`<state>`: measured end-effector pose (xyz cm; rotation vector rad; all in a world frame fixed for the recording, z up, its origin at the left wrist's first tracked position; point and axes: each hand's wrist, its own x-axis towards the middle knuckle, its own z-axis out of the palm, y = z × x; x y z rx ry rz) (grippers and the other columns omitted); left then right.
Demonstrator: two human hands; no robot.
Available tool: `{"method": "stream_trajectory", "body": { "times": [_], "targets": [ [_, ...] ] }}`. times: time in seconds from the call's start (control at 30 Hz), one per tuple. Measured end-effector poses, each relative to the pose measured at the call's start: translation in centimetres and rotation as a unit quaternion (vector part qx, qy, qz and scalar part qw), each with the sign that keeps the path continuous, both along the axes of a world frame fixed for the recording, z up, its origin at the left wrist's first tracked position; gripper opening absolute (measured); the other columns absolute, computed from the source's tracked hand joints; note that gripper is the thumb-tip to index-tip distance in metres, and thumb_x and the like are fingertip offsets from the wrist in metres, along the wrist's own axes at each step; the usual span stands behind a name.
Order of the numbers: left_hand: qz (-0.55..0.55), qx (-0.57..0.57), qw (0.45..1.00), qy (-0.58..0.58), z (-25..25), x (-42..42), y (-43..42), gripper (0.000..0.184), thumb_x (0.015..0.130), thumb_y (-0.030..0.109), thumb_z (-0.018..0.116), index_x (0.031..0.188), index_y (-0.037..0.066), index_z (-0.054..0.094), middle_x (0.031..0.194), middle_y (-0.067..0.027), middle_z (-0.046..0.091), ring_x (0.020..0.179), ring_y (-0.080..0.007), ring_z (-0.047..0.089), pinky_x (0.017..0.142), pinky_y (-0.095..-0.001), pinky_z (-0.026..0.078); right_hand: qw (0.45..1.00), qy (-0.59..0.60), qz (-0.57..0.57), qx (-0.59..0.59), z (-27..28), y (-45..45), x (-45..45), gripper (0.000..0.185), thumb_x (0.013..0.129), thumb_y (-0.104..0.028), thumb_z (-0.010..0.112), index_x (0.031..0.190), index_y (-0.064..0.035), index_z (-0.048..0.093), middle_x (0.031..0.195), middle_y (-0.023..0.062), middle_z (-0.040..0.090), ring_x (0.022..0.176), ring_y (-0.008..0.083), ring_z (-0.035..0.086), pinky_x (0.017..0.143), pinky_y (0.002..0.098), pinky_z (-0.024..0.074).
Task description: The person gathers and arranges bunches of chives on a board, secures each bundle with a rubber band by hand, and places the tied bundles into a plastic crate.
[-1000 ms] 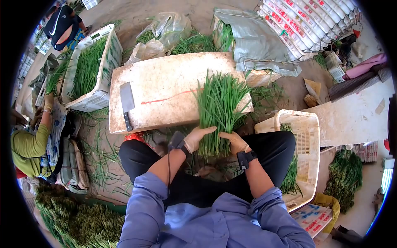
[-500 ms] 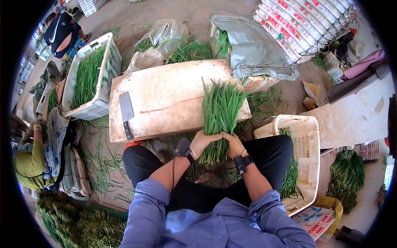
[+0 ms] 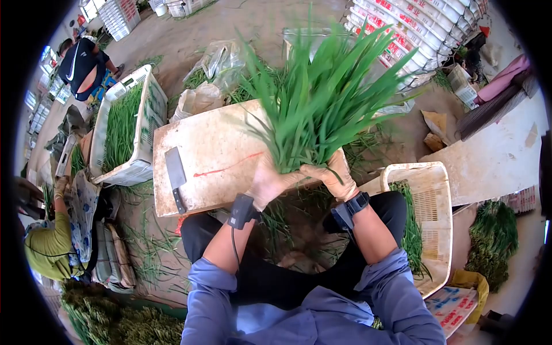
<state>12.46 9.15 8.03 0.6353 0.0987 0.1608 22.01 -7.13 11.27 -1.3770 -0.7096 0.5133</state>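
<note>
A large bundle of long green leaves (image 3: 322,98) is gripped near its lower end by both hands, raised above the right part of a worn white board (image 3: 221,129). My left hand (image 3: 273,181) holds the bundle's left side, its palm partly turned up. On the right side my right hand (image 3: 333,175) wraps round the base. Both hands are gloved, and the leaf tips fan outward, slightly blurred. A cleaver (image 3: 175,175) with a black handle lies at the board's left end, touched by neither hand.
A white crate of greens (image 3: 144,123) stands left of the board, another crate (image 3: 443,218) beside my right knee. Piled greens (image 3: 115,316) lie lower left. One person (image 3: 49,247) sits at left, another (image 3: 83,66) crouches farther back. Stacked crates (image 3: 414,29) stand upper right.
Both hands have lifted the bundle up toward the camera, and its leaves have spread apart. The co-worker at left has shifted an arm. The view has tilted slightly upward.
</note>
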Motion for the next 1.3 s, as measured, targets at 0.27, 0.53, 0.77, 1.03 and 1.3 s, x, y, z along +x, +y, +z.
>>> {"method": "stream_trajectory", "body": {
  "times": [0.27,0.53,0.77,1.03,1.3],
  "targets": [
    [0.097,0.370,0.924,-0.012,-3.4,1.6,1.8,0.039,0.087,0.004,0.085,0.123,0.000,0.070,0.119,-0.0084,0.077,0.108,-0.0196,0.071,0.095,-0.0361,0.058,0.997,0.037,0.011,-0.068,-8.3,1.6,3.1,0.058,0.089,-0.008,0.084,0.140,-0.0010,0.058,0.129,0.0079,0.069,0.119,0.0207,0.063,0.104,0.0382,0.0536],
    [0.096,0.441,0.891,0.039,-3.7,1.8,1.7,0.042,0.089,0.011,0.086,0.127,0.002,0.070,0.123,-0.0086,0.076,0.110,-0.0180,0.071,0.099,-0.0353,0.057,0.995,-0.059,-0.018,-0.076,-5.0,1.1,2.5,0.037,0.095,-0.007,0.076,0.130,-0.0023,0.064,0.118,0.0062,0.071,0.108,0.0197,0.067,0.096,0.0384,0.0552],
    [0.080,0.462,0.882,0.054,-1.8,1.5,1.5,0.036,0.090,0.006,0.084,0.123,0.000,0.073,0.118,-0.0079,0.078,0.104,-0.0170,0.072,0.094,-0.0329,0.058,0.997,0.072,0.000,-0.013,-5.8,1.2,2.8,0.035,0.091,0.000,0.077,0.126,-0.0009,0.069,0.114,0.0056,0.076,0.103,0.0130,0.067,0.092,0.0310,0.0554],
    [0.096,0.502,0.858,0.056,-2.7,1.5,1.2,0.032,0.094,0.016,0.083,0.123,0.004,0.075,0.120,-0.0078,0.078,0.103,-0.0192,0.074,0.091,-0.0324,0.058,0.998,0.063,-0.004,-0.025,-6.1,1.2,3.0,0.032,0.096,-0.002,0.073,0.128,-0.0014,0.068,0.116,0.0047,0.075,0.104,0.0130,0.066,0.092,0.0315,0.0544],
    [0.098,0.465,0.876,0.083,-3.9,1.5,1.6,0.033,0.093,0.019,0.081,0.122,0.004,0.076,0.114,-0.0069,0.080,0.095,-0.0156,0.075,0.086,-0.0314,0.059,0.994,0.001,0.010,-0.106,-3.7,1.0,3.1,0.031,0.096,-0.012,0.076,0.123,0.0019,0.070,0.113,0.0086,0.077,0.103,0.0166,0.068,0.094,0.0337,0.0541]
  ]
}}
